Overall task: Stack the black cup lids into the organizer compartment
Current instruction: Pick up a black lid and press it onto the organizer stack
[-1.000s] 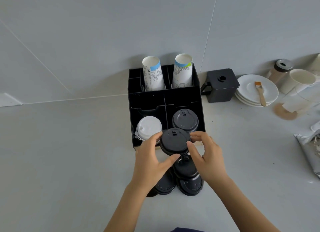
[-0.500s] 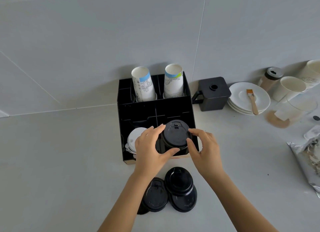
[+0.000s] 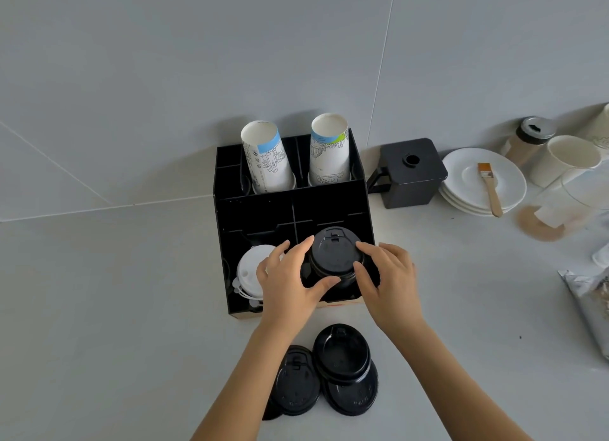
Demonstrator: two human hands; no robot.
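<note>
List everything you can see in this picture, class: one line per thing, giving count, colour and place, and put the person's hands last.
organizer: one, black, on the counter against the wall
paper cups: two stacks, white with blue print, rear organizer slots
white lids: one stack, front left compartment
held lid: one, black, over the front right compartment
loose lids: at least three, black, on the counter in front
lidded box: one, black, right of the organizer
plates: small stack, white, far right
brush: one, wooden handle, on the plates
shaker jar: one, dark lid, by the wall
foil bag: one, silver, right edge
left hand: gripping the held lid
right hand: gripping the held lid
</note>
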